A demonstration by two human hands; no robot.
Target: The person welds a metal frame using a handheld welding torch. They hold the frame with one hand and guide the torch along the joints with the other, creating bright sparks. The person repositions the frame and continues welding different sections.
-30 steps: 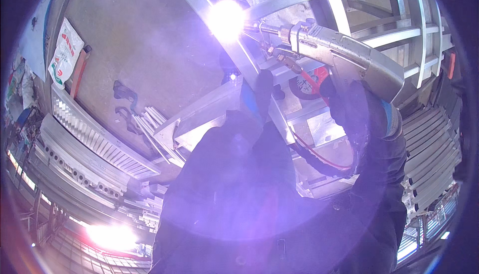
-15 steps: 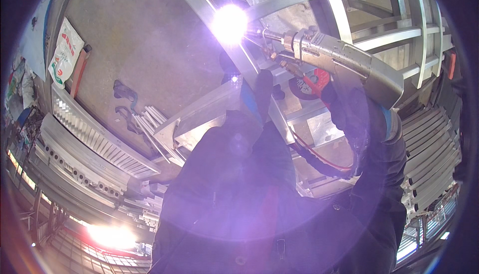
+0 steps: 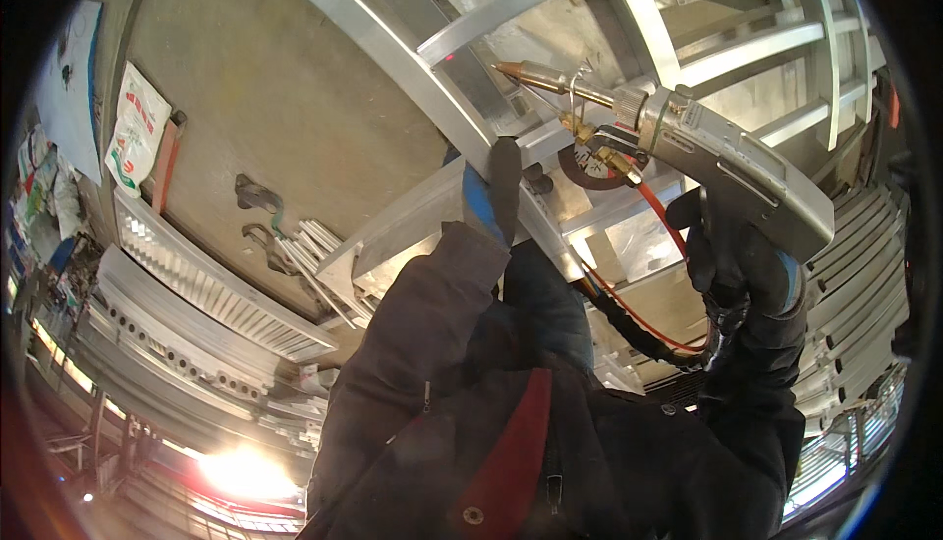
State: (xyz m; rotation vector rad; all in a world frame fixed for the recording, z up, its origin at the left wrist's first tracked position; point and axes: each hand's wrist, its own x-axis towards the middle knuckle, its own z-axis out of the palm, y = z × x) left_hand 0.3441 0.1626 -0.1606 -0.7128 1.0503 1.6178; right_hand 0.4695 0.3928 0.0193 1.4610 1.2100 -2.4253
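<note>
torch (image 3: 737, 162): one, forward of the right fingers, its tip pointing left, farther forward than the left fingers
right hand (image 3: 727, 245): one, gloved, fingers clamped around the torch
left hand (image 3: 491, 196): one, gloved, thumb over one metal bar (image 3: 383, 44), fingers clamped on it
bar: one, running from under the left thumb away to forward left
hose (image 3: 660, 212): one, red, just left of the right fingers
disc (image 3: 578, 165): one, between both hands' fingers
bag (image 3: 138, 132): one, white, well left of the left fingers
</note>
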